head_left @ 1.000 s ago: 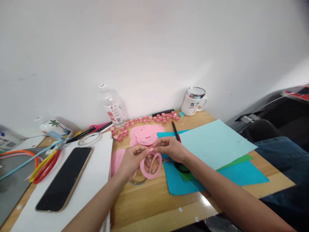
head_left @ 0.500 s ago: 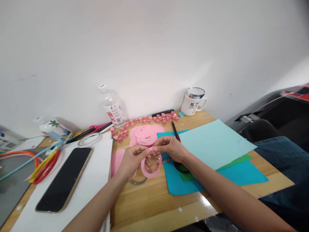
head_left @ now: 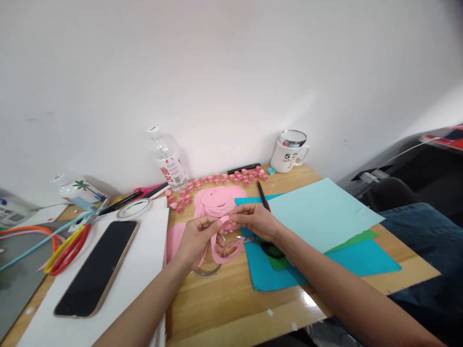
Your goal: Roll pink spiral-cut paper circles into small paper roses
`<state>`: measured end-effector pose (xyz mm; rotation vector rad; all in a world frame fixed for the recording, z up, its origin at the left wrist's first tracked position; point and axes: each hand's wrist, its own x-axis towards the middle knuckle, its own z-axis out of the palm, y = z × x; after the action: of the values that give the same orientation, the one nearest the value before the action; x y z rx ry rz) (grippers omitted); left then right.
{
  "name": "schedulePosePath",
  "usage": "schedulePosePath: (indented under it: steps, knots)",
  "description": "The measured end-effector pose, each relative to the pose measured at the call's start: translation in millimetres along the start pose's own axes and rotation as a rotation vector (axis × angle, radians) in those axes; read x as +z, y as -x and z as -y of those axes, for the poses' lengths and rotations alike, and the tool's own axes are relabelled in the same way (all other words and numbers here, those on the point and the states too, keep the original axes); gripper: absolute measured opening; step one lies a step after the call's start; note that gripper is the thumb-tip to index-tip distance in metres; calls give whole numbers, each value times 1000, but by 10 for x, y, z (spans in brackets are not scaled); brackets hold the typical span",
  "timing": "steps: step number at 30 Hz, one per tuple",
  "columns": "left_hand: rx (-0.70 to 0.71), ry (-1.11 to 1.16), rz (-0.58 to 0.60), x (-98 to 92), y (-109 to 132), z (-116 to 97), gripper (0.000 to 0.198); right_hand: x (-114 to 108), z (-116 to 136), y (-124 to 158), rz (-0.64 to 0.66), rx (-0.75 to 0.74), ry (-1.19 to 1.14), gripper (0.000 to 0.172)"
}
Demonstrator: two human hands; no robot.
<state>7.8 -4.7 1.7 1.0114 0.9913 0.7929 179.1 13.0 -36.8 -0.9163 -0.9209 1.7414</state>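
Note:
Between my fingertips is a pink paper strip point(head_left: 217, 255), curved, with its loose end hanging in a loop below. My left hand point(head_left: 199, 237) pinches it from the left, and my right hand point(head_left: 256, 220) pinches the upper end from the right. Behind them lies a pile of pink paper cutouts point(head_left: 215, 197), with small rolled pink paper pieces point(head_left: 217, 180) spread along the wall side. Partly under my right hand are dark-handled scissors point(head_left: 271, 249). A roll of tape point(head_left: 208, 273) shows below the strip, mostly covered.
On the left, a phone point(head_left: 96, 270) rests on white paper point(head_left: 123, 308) beside coloured strips point(head_left: 68, 250). A clear bottle point(head_left: 170, 161) and a white mug point(head_left: 285, 156) stand by the wall. Light blue paper point(head_left: 321, 212) overlaps blue sheets point(head_left: 365, 258) on the right, near a red-tipped pen point(head_left: 263, 194).
The strip's hanging loop has opened out and its end now reaches farther right, near the scissors' blades. Both hands stay almost in place, still pinching the strip.

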Motion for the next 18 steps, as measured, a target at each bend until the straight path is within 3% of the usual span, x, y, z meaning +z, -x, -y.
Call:
schedulePosePath:
  steps: [18]
  knots:
    - [-31, 31, -32, 28, 6, -22, 25, 0, 6, 9, -25, -24, -9, 24]
